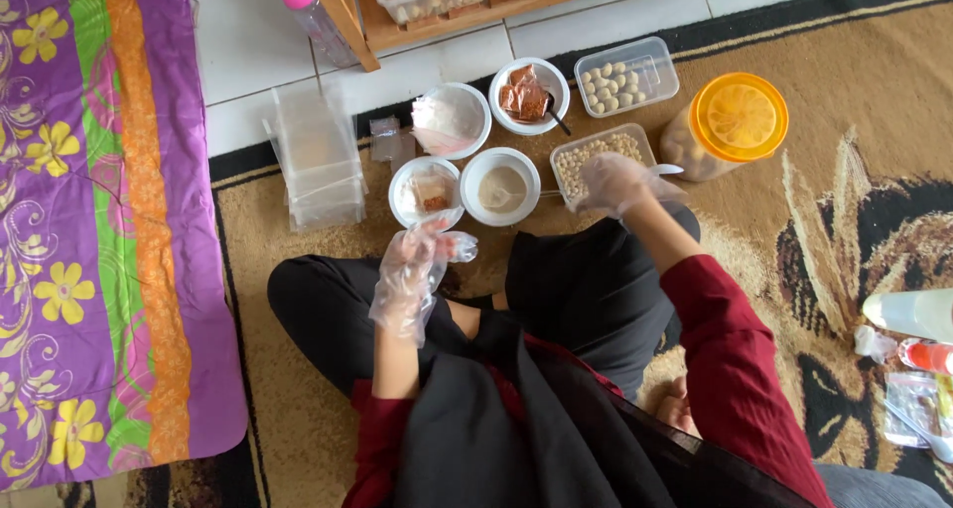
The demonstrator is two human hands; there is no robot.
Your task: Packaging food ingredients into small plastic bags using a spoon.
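The person sits cross-legged on a patterned rug (854,91), both hands in thin clear plastic gloves.

The right hand (615,184) reaches forward and rests at the near edge of a clear tub (596,156) of small pale beans. Its fingers curl downward over the rim; whether they pinch anything cannot be told through the crumpled glove. A white spoon handle (667,170) pokes out just right of this hand.

The left hand (412,270) hovers above the lap, fingers loosely bent, with a small pale lump (460,247) at the fingertips; the hold on it looks light, and the lump's kind is unclear.

Just beyond the left hand's fingertips stands a white bowl (425,190) with a bit of reddish stuff. Between the two hands, slightly ahead, is a second white bowl (500,186) of beige powder. Farther ahead of it sit a bowl (530,95) holding a brown packet and a bowl (452,119) holding a clear bag. Beyond the right hand lies a lidded tub (626,76) of pale balls, and to its right a jar (730,123) with an orange lid. Left of the left hand stand empty clear containers (318,161).
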